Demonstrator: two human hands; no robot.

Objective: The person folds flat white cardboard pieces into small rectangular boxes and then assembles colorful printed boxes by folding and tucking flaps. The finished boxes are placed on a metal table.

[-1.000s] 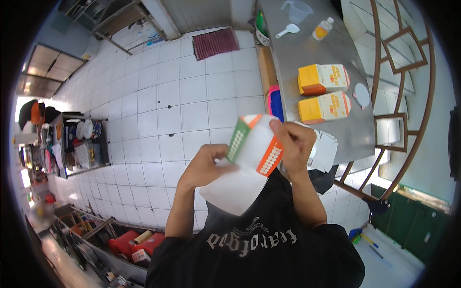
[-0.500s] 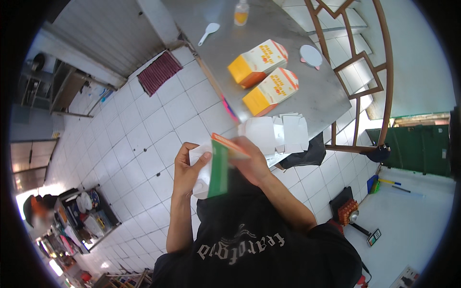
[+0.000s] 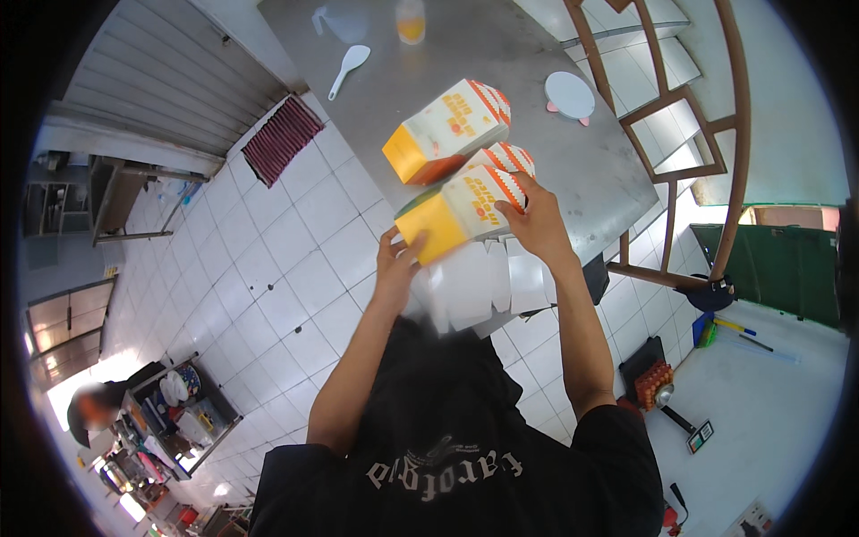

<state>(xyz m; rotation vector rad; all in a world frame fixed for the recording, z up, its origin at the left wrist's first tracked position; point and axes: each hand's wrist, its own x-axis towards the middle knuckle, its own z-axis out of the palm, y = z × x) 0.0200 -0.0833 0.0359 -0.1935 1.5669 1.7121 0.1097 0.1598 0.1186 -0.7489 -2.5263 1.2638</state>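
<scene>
A paper food carton (image 3: pixel 452 217) in yellow and white, with an orange checkered edge, is between my two hands over the near edge of the table. My left hand (image 3: pixel 398 267) grips its yellow end from the left and below. On its far right end, the fingers of my right hand (image 3: pixel 539 222) close over the checkered edge. Just behind it a second carton (image 3: pixel 497 159) is mostly hidden. A third, formed carton (image 3: pixel 447 130) lies farther back on the metal table. Under and nearer than the held carton sits a bunch of white cartons (image 3: pixel 488 285), partly covered by my hands.
On the metal table (image 3: pixel 591 170) lie a white rice paddle (image 3: pixel 349 70), a bottle with orange contents (image 3: pixel 411 22) and a round white-topped object (image 3: pixel 570 95). A brown metal railing (image 3: pixel 738 152) runs along the right. At the lower left a person (image 3: pixel 98 407) is beside a shelf rack (image 3: pixel 183 403).
The carton held near my body, with its green side and white inside showing, has moved forward to the table beside the others. My right hand has shifted to its far right end.
</scene>
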